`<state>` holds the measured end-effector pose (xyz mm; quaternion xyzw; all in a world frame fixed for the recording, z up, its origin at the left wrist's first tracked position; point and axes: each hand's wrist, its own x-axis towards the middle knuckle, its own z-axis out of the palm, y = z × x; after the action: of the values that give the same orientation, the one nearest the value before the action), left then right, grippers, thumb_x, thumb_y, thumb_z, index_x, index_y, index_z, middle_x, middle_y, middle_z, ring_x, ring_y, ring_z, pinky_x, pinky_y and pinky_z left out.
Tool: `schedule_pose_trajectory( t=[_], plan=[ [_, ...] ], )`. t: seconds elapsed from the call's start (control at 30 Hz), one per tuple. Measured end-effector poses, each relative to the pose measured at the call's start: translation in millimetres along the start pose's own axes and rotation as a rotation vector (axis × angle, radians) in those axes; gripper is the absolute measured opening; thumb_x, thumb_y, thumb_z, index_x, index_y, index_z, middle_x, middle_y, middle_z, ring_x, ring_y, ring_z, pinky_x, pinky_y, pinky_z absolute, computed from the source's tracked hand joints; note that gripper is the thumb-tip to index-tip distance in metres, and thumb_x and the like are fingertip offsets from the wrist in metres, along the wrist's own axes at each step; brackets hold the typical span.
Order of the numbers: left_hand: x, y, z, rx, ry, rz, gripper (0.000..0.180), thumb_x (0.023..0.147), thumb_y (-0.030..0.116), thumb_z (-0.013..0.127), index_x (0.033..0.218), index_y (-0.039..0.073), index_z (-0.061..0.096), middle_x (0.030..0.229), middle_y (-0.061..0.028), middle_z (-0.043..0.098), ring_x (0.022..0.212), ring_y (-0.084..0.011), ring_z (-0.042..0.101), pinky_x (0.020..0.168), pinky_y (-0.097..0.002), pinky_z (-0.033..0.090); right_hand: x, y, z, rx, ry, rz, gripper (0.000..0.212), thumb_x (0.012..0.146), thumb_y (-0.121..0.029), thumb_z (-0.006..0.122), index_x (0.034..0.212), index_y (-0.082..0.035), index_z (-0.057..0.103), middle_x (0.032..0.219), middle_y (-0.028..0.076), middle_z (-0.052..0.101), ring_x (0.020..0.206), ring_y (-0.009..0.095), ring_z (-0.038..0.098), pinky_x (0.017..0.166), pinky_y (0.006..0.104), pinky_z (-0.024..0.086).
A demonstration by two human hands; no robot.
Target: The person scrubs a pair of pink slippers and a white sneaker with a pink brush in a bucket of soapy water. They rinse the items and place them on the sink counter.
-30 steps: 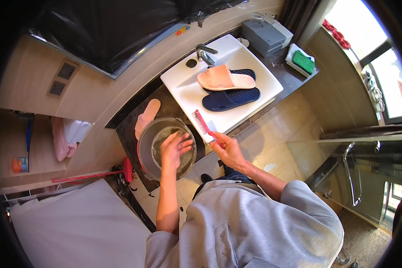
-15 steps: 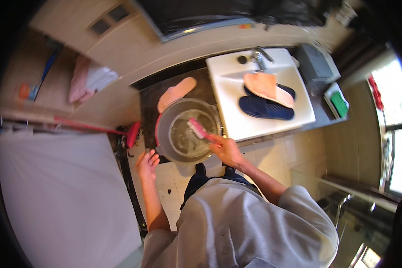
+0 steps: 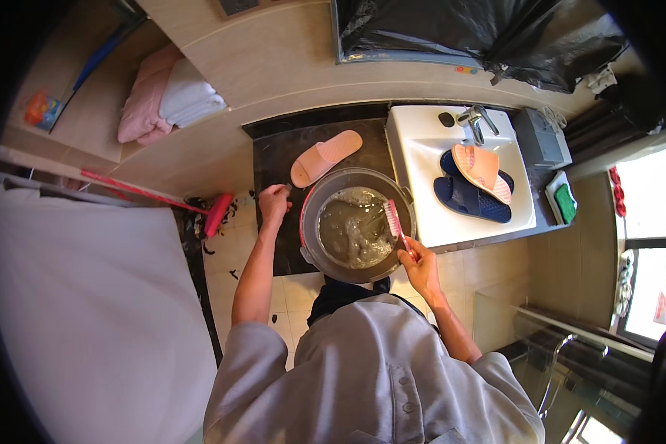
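Observation:
A pink scrub brush (image 3: 394,220) with white bristles is in my right hand (image 3: 420,268), gripped by its handle. Its head leans over the right inner wall of a grey bucket (image 3: 312,244) holding cloudy, foamy water (image 3: 355,226). Left of the bucket, over the dark counter, my left hand (image 3: 274,201) has its fingers curled closed; nothing shows in it. Close to that hand, a peach slide slipper (image 3: 325,157) lies on the counter behind the bucket. Another peach slipper (image 3: 477,169) rests on dark blue slippers (image 3: 470,201) in the white sink.
The white sink (image 3: 414,133) with a chrome faucet (image 3: 477,122) adjoins the bucket's right side. Beyond it stand a grey box (image 3: 542,140) and a green sponge (image 3: 565,200). A red broom (image 3: 216,214) lies left near dark debris. Folded towels (image 3: 189,100) fill a wall niche.
The brush has moved from over the bucket's middle to its right side. My left hand has moved up beside the slipper, its fingers now curled in. The view has shifted.

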<state>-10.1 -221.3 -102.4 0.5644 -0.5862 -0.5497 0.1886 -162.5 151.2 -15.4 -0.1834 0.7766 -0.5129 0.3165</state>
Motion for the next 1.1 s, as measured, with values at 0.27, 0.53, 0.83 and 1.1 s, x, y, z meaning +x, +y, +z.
schedule_pose_trajectory(
  t=[0.27, 0.53, 0.83, 1.1],
  plan=[
    [33.3, 62.4, 75.0, 0.76, -0.4, 0.831, 0.041, 0.098, 0.013, 0.053, 0.138, 0.005, 0.054, 0.145, -0.0177, 0.052, 0.122, -0.0373, 0.059, 0.1, -0.0409, 0.049, -42.6, -32.7, 28.5, 0.118, 0.227, 0.166, 0.038, 0.093, -0.009, 0.068, 0.131, -0.002, 0.065, 0.075, -0.004, 0.059, 0.067, 0.005, 0.048, 0.061, 0.0249, 0.044],
    [110.4, 30.5, 100.2, 0.984, -0.505, 0.97, 0.027, 0.096, 0.015, 0.051, 0.119, 0.007, 0.061, 0.141, -0.0203, 0.048, 0.126, -0.0432, 0.051, 0.102, -0.0478, 0.047, -50.6, 3.9, 47.9, 0.161, 0.297, 0.04, 0.037, 0.092, -0.015, 0.065, 0.127, -0.003, 0.066, 0.068, 0.007, 0.059, 0.066, 0.01, 0.053, 0.061, 0.0333, 0.047],
    [124.0, 16.8, 40.3, 0.688, -0.256, 0.984, 0.035, 0.076, 0.015, 0.07, 0.107, -0.003, 0.073, 0.104, -0.0262, 0.07, 0.103, -0.0451, 0.066, 0.091, -0.048, 0.053, -40.8, 11.2, 32.3, 0.132, 0.224, -0.006, 0.037, 0.092, -0.016, 0.068, 0.128, -0.006, 0.066, 0.083, 0.009, 0.072, 0.081, 0.009, 0.061, 0.074, 0.0328, 0.054],
    [10.2, 83.1, -49.3, -0.038, 0.064, 0.358, 0.023, 0.088, 0.023, 0.08, 0.09, 0.001, 0.073, 0.068, -0.0009, 0.064, 0.042, -0.0068, 0.044, 0.035, -0.0247, 0.034, -26.5, 4.4, 17.6, 0.351, -0.053, -0.009, 0.04, 0.096, -0.008, 0.065, 0.133, 0.006, 0.059, 0.091, 0.0, 0.065, 0.079, 0.005, 0.054, 0.069, 0.0235, 0.047]
  ],
)
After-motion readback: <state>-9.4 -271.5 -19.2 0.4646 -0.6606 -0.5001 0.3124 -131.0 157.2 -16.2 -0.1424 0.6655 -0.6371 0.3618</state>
